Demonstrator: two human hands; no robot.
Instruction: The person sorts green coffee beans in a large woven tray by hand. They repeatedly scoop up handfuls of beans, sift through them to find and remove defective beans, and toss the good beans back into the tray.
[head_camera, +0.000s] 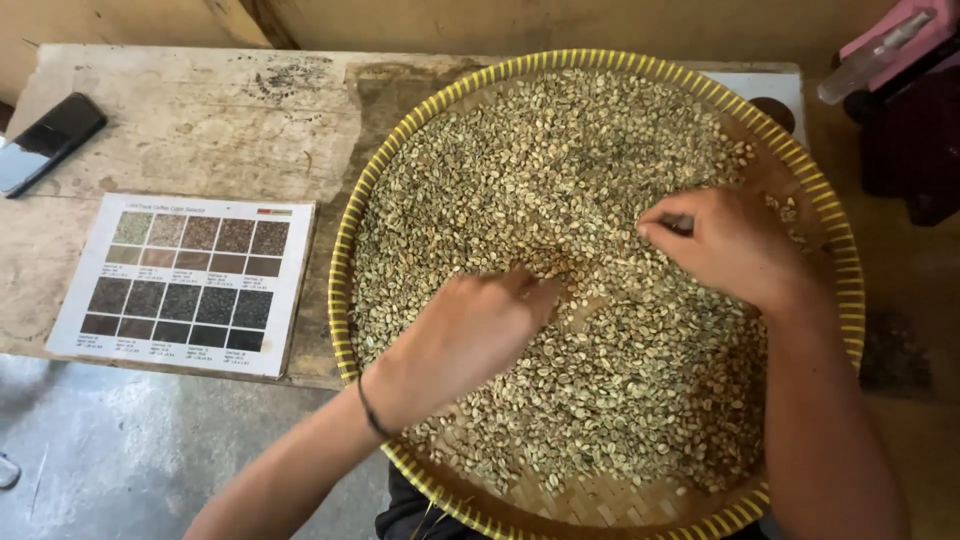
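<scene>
A round woven bamboo tray with a yellow rim (345, 250) lies on a worn wooden table and holds a wide layer of pale green beans (560, 160). My left hand (470, 335) rests on the beans near the tray's middle, fingers curled and tips pushed into the pile; a thin dark band circles that wrist. My right hand (725, 245) sits at the tray's right side, fingers bent with thumb and forefinger pinched together. Whether either hand holds beans is hidden by the fingers.
A printed chart of bean sample photos (185, 285) lies on the table left of the tray. A dark phone (50, 140) sits at the far left edge. A clear bottle (875, 55) on a pink object stands at the upper right. Grey floor shows below.
</scene>
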